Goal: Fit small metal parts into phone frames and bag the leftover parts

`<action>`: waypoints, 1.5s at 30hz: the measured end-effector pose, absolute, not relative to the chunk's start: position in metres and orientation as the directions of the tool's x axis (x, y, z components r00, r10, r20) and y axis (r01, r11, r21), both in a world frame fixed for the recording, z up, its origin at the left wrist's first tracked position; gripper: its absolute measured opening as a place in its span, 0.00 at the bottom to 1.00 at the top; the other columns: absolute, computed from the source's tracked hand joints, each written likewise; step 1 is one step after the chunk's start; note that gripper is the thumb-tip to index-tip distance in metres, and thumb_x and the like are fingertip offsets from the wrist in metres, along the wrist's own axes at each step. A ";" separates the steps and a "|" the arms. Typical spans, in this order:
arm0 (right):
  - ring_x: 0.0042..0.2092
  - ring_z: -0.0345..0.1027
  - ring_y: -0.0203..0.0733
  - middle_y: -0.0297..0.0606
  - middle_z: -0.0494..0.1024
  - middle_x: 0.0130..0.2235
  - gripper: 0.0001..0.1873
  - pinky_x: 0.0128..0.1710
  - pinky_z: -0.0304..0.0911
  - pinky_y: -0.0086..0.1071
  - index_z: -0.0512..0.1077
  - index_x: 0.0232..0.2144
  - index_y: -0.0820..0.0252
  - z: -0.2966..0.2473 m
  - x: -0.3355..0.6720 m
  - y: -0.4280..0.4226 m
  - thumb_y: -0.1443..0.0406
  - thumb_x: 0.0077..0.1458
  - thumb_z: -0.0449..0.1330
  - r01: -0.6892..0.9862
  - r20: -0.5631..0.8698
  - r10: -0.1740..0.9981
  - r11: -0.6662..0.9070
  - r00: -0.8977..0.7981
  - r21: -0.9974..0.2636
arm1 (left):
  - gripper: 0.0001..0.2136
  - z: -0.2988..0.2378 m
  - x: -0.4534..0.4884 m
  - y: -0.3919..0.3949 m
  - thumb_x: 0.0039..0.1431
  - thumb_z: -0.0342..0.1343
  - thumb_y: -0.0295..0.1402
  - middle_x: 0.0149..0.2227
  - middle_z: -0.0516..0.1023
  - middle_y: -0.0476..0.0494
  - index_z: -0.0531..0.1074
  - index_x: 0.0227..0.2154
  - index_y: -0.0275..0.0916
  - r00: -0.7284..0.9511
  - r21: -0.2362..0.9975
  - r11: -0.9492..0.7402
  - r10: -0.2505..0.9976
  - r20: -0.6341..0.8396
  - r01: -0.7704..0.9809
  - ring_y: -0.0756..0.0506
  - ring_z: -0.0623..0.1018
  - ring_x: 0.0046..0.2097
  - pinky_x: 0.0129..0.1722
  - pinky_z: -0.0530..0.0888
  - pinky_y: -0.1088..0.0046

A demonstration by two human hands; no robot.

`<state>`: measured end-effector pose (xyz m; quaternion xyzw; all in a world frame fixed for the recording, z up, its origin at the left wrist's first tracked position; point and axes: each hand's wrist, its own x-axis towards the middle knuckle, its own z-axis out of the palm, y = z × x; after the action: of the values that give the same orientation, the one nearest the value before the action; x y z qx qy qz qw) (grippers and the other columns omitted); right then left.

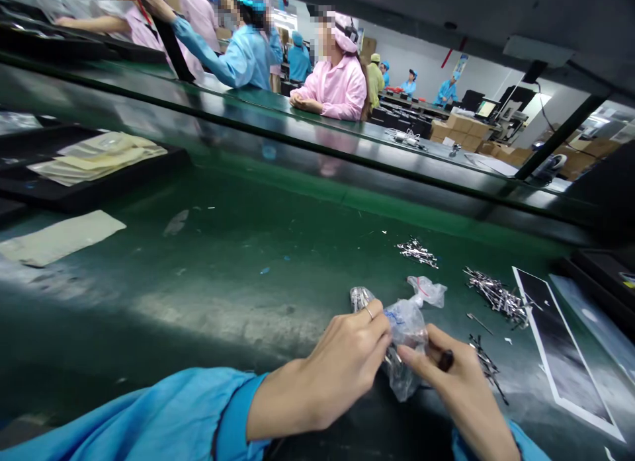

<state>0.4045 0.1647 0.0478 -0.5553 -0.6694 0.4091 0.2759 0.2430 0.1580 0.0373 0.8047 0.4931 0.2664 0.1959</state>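
Note:
A clear plastic bag (407, 323) with blue marks on it and shiny metal pieces inside lies between my hands, its neck tied and its top flaring out. My left hand (347, 355) is closed on the bag's left side, fingertips bent down and partly hidden; a ring is on one finger. From the right, my right hand (454, 375) grips the bag with the thumb pressed against it. A dark, rounded stick end (445, 360) pokes out of that hand; its full shape is hidden.
Loose thin metal parts lie in a far pile (417, 252), a right pile (499, 295) and a near pile (486, 368). A white-bordered dark sheet (570, 348) is at right. At left are a paper sheet (64, 236) and a black tray (169, 162). Co-workers sit beyond the ledge.

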 end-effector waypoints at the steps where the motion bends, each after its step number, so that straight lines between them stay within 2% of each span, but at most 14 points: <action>1: 0.23 0.46 0.30 0.27 0.54 0.19 0.15 0.21 0.43 0.27 0.60 0.18 0.60 0.047 0.402 0.166 0.58 0.47 0.57 0.513 -0.065 0.964 0.079 -0.258 -0.855 | 0.08 0.037 0.243 0.158 0.60 0.42 0.25 0.35 0.70 0.45 0.66 0.30 0.36 0.366 0.567 -0.422 0.905 0.217 0.707 0.47 0.72 0.33 0.32 0.70 0.72; 5: 0.28 0.55 0.33 0.31 0.64 0.25 0.08 0.27 0.49 0.27 0.65 0.22 0.62 0.047 0.394 0.169 0.65 0.49 0.52 0.455 -0.002 0.945 0.156 -0.328 -0.876 | 0.09 0.036 0.243 0.160 0.58 0.42 0.25 0.37 0.72 0.42 0.67 0.34 0.36 0.377 0.565 -0.419 0.905 0.198 0.711 0.45 0.74 0.36 0.35 0.70 0.70; 7: 0.29 0.55 0.33 0.31 0.64 0.24 0.06 0.28 0.50 0.26 0.64 0.22 0.61 0.049 0.391 0.168 0.66 0.49 0.51 0.438 0.011 0.952 0.151 -0.307 -0.886 | 0.10 0.036 0.242 0.162 0.59 0.40 0.27 0.34 0.72 0.44 0.68 0.30 0.37 0.384 0.625 -0.451 0.889 0.250 0.637 0.47 0.74 0.34 0.34 0.70 0.73; 10: 0.26 0.52 0.31 0.29 0.61 0.22 0.05 0.26 0.48 0.26 0.62 0.20 0.61 0.053 0.388 0.167 0.68 0.47 0.51 0.437 0.028 0.971 0.133 -0.239 -0.890 | 0.12 0.035 0.240 0.164 0.59 0.41 0.33 0.27 0.70 0.48 0.65 0.24 0.38 0.296 0.727 -0.434 0.900 0.320 0.533 0.50 0.71 0.27 0.27 0.68 0.78; 13: 0.25 0.50 0.30 0.27 0.57 0.20 0.08 0.24 0.45 0.27 0.58 0.17 0.60 0.054 0.386 0.167 0.68 0.44 0.53 0.440 0.033 0.981 0.117 -0.193 -0.891 | 0.13 0.034 0.238 0.165 0.58 0.42 0.39 0.18 0.65 0.53 0.63 0.23 0.40 0.251 0.841 -0.317 0.942 0.224 0.439 0.52 0.66 0.19 0.20 0.63 0.79; 15: 0.24 0.50 0.30 0.27 0.57 0.20 0.09 0.23 0.45 0.26 0.58 0.17 0.60 0.053 0.384 0.168 0.69 0.42 0.56 0.428 0.027 0.976 0.120 -0.216 -0.896 | 0.14 0.031 0.236 0.165 0.58 0.41 0.42 0.14 0.63 0.55 0.62 0.24 0.40 0.276 0.892 -0.226 0.954 0.121 0.390 0.51 0.66 0.18 0.20 0.63 0.79; 19: 0.23 0.49 0.29 0.26 0.56 0.18 0.14 0.22 0.43 0.26 0.54 0.13 0.60 0.050 0.381 0.171 0.72 0.40 0.57 0.427 0.037 0.972 0.137 -0.233 -0.894 | 0.15 0.026 0.231 0.168 0.55 0.43 0.46 0.17 0.67 0.52 0.63 0.24 0.40 0.274 0.922 -0.121 0.962 0.017 0.367 0.49 0.70 0.22 0.23 0.66 0.78; 22: 0.24 0.50 0.29 0.26 0.56 0.20 0.15 0.23 0.43 0.26 0.52 0.14 0.60 0.049 0.381 0.172 0.74 0.41 0.56 0.448 0.073 0.976 0.160 -0.205 -0.880 | 0.15 0.023 0.229 0.172 0.50 0.49 0.47 0.18 0.67 0.52 0.67 0.27 0.40 0.260 0.925 -0.099 0.966 0.000 0.367 0.48 0.70 0.22 0.23 0.66 0.77; 25: 0.25 0.50 0.30 0.26 0.56 0.20 0.16 0.23 0.43 0.26 0.51 0.14 0.60 0.048 0.381 0.171 0.74 0.40 0.56 0.464 0.093 0.967 0.197 -0.237 -0.864 | 0.14 0.027 0.231 0.174 0.46 0.52 0.46 0.19 0.67 0.51 0.67 0.20 0.40 0.249 0.884 -0.190 0.965 0.087 0.427 0.49 0.68 0.22 0.22 0.64 0.78; 28: 0.24 0.48 0.30 0.26 0.55 0.19 0.16 0.22 0.41 0.27 0.50 0.15 0.60 0.046 0.377 0.170 0.73 0.40 0.56 0.483 0.109 0.961 0.225 -0.256 -0.847 | 0.14 0.034 0.233 0.173 0.47 0.49 0.43 0.17 0.64 0.52 0.64 0.14 0.40 0.196 0.824 -0.250 0.965 0.172 0.508 0.51 0.65 0.20 0.20 0.62 0.79; 33: 0.24 0.47 0.31 0.27 0.54 0.20 0.14 0.23 0.40 0.29 0.47 0.16 0.58 0.038 0.366 0.165 0.74 0.37 0.52 0.511 0.174 0.948 0.291 -0.265 -0.809 | 0.12 0.029 0.232 0.175 0.46 0.46 0.40 0.15 0.60 0.53 0.59 0.14 0.40 0.168 0.773 -0.266 0.964 0.206 0.576 0.51 0.61 0.18 0.18 0.59 0.78; 38: 0.25 0.50 0.33 0.29 0.56 0.22 0.10 0.24 0.42 0.29 0.47 0.19 0.57 0.032 0.360 0.157 0.72 0.34 0.48 0.516 0.238 0.930 0.355 -0.281 -0.780 | 0.08 0.016 0.234 0.181 0.45 0.44 0.33 0.15 0.55 0.55 0.53 0.15 0.40 0.158 0.724 -0.321 0.945 0.286 0.611 0.51 0.58 0.19 0.18 0.56 0.78; 42: 0.25 0.51 0.34 0.31 0.57 0.21 0.08 0.25 0.44 0.30 0.47 0.19 0.57 0.030 0.358 0.152 0.71 0.37 0.46 0.507 0.284 0.914 0.398 -0.291 -0.764 | 0.03 0.024 0.237 0.184 0.41 0.41 0.27 0.18 0.56 0.55 0.53 0.18 0.41 0.179 0.697 -0.338 0.939 0.292 0.633 0.51 0.58 0.20 0.21 0.57 0.77; 45: 0.24 0.52 0.34 0.31 0.58 0.21 0.07 0.24 0.46 0.29 0.48 0.19 0.57 0.030 0.364 0.154 0.70 0.42 0.45 0.497 0.290 0.915 0.396 -0.279 -0.772 | 0.05 0.032 0.235 0.181 0.40 0.40 0.23 0.22 0.58 0.52 0.55 0.20 0.40 0.181 0.691 -0.326 0.944 0.276 0.645 0.50 0.61 0.23 0.24 0.58 0.76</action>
<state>0.3644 0.1543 0.0303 -0.4719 -0.7484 0.2816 0.3713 0.2351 0.1806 0.0318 0.7374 0.5387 0.3454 0.2163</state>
